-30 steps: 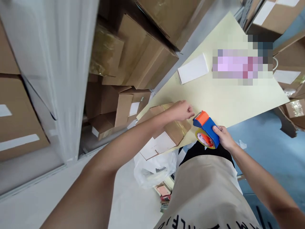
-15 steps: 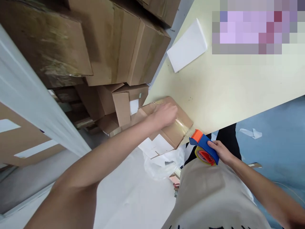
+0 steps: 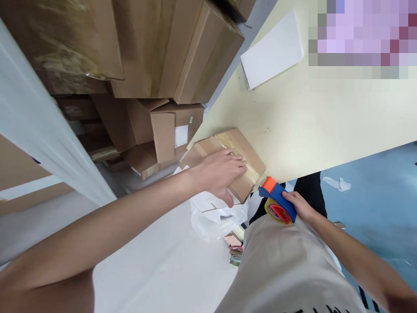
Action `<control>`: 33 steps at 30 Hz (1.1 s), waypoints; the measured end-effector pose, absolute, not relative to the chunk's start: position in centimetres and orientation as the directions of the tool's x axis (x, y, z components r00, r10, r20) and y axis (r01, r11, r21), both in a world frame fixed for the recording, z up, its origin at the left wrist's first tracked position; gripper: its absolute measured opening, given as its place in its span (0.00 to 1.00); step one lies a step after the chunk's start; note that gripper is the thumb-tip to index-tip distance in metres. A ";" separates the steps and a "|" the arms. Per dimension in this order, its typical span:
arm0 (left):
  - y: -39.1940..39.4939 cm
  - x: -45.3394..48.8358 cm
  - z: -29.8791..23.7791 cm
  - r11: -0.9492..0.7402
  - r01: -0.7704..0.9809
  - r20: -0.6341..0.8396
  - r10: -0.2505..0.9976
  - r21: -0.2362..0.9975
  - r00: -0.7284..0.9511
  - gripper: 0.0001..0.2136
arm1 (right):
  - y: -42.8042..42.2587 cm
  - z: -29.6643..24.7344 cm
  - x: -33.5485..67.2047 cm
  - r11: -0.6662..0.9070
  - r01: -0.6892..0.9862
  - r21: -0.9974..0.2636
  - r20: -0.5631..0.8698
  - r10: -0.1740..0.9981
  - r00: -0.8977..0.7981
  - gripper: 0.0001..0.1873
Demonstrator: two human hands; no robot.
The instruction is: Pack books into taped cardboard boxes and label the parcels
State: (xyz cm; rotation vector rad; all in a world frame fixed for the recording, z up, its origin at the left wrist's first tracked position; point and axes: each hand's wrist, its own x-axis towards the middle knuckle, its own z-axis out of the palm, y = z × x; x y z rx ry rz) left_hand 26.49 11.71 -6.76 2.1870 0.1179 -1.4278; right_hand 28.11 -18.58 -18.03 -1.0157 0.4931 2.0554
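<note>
A small cardboard box (image 3: 252,152) sits at the table's near corner, with shiny clear tape (image 3: 224,140) along its top. My left hand (image 3: 223,170) lies on the box top, fingers stretched out and thumb spread toward the near side. In my right hand (image 3: 301,205) is a blue and orange tape dispenser (image 3: 280,198), its orange end close to the box's right edge. A roll of tape shows on the dispenser's underside. White paper (image 3: 208,201) shows at the near side of the box, partly hidden by my left hand.
Stacked cardboard boxes (image 3: 156,52) stand at the left, with an open carton (image 3: 163,134) below them. A flat white box (image 3: 272,50) lies on the pale table (image 3: 325,113). A clear plastic bag (image 3: 208,224) hangs below the small box.
My left hand has gone from closed fingers on the box top to a flat, spread palm on it. My right hand keeps the tape dispenser almost in the same place.
</note>
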 end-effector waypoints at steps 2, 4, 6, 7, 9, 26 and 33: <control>12.2 25.2 -6.6 -0.840 0.341 -0.865 -0.260 0.421 0.428 0.28 | -18.4 -18.5 28.3 -0.625 -0.781 0.007 -0.784 0.481 -0.393 0.32; 13.0 24.5 -6.5 -0.841 0.319 -0.858 -0.283 0.437 0.429 0.32 | -17.8 -18.8 28.7 -0.623 -0.782 0.022 -0.775 0.483 -0.408 0.31; 14.1 24.0 -6.3 -0.849 0.331 -0.862 -0.245 0.412 0.445 0.34 | -16.9 -18.9 29.4 -0.610 -0.791 0.050 -0.771 0.479 -0.418 0.30; 14.7 23.8 -6.2 -0.850 0.350 -0.865 -0.213 0.393 0.455 0.35 | -16.2 -18.8 29.8 -0.602 -0.796 0.063 -0.771 0.478 -0.422 0.28; 16.2 23.2 -5.8 -0.846 0.410 -0.873 -0.121 0.340 0.473 0.37 | -14.2 -18.7 30.6 -0.589 -0.805 0.069 -0.772 0.479 -0.418 0.25; 14.8 16.3 -7.2 -0.676 0.702 -0.352 0.615 0.224 0.705 0.29 | 5.9 -18.7 37.8 -0.581 -0.504 -0.638 -0.679 0.734 0.013 0.24; 15.2 16.5 -7.3 -0.672 0.702 -0.309 0.633 0.235 0.709 0.27 | 3.6 -17.1 37.9 -0.580 -0.232 -0.781 -0.588 0.808 -0.040 0.47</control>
